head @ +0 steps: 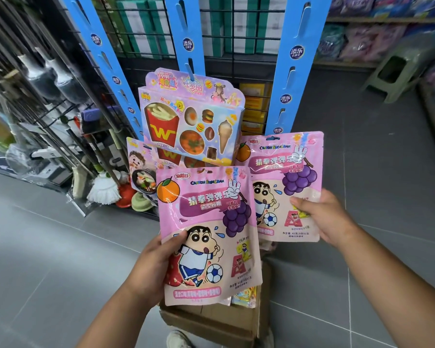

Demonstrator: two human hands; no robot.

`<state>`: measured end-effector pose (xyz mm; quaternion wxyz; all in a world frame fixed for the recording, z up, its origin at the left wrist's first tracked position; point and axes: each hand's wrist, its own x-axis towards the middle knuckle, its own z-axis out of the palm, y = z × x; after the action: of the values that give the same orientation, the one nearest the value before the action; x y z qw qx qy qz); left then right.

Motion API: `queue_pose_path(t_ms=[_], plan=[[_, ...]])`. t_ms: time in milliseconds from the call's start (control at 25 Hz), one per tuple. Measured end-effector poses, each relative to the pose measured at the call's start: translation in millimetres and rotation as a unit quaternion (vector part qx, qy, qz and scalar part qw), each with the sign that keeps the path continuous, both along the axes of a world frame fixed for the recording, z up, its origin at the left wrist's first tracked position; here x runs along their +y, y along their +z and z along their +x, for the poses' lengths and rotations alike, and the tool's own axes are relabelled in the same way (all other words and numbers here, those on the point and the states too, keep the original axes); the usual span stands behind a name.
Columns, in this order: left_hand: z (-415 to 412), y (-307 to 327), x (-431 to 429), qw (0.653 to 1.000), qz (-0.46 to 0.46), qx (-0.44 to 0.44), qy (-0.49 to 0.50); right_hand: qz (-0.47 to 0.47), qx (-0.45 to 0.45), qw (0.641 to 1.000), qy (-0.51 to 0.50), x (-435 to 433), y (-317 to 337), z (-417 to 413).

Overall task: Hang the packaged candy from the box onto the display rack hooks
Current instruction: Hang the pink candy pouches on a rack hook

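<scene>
Box: cardboard box (pixel 211 320) on the floor right below the hands, flaps open. Spare pkts (pixel 244 296) peek out at its top edge; how many, can't tell.
L hand: left hand (pixel 151 267) grips the near bag (pixel 209 234) at its lower-left edge. Thumb flat on the front, other fingers behind the bag & hidden.
R hand: right hand (pixel 327 217) holds the far bag (pixel 284 187) by its right edge. Thumb pressed on the front, rest of the fingers behind, out of sight.
Bags: both pink candy bags are up in the air between box & rack, neither on a hook. Near bag overlaps the far bag's lower-left part.
Rack: wire rack (pixel 148 28) w/ three blue strips (pixel 291 61). Middle strip carries one fast-food candy pack (pixel 191 114). A second pack (pixel 141 167) sits just below-left; how it hangs, can't tell.
Done so far: looks early, prob. only those packs are up.
Left to do: both bags need hanging, then whatever's in the box. Most slots on the strips look bare, so plenty of room.
</scene>
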<state>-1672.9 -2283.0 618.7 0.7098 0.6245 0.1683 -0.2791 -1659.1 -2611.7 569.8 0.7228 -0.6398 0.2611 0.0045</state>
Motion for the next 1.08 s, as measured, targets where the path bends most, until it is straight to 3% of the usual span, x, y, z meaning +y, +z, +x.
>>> queue_pose_path(t_ms=[1080], plan=[[-5.1, -0.3, -32.1, 1.000, -0.013, 0.012, 0.005, 0.014, 0.049, 0.999, 0.006, -23.6, -46.5, 4.0]])
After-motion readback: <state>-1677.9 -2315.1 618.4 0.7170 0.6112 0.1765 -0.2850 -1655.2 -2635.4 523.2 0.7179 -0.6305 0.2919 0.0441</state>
